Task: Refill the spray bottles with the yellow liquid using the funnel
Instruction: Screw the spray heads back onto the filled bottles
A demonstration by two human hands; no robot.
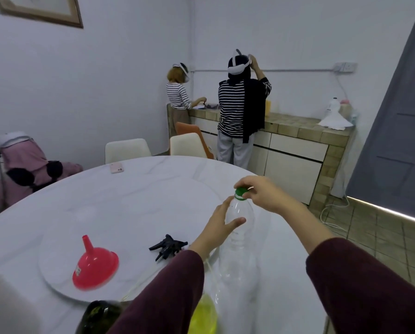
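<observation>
At the table's near right, the left hand (222, 222) is gripping the upright clear plastic bottle (237, 239) holding yellow liquid (202, 314) low down, while the right hand (261, 192) is pinching its green screw cap (241, 192).

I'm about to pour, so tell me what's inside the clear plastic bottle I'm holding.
The upper part of the clear bottle looks empty; yellow liquid shows at the bottom. My left sleeve covers part of it, so the level is unclear.

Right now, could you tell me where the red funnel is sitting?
In the head view, the red funnel stands mouth-down on the white round board at the table's near left, left of the black spray heads.
</observation>
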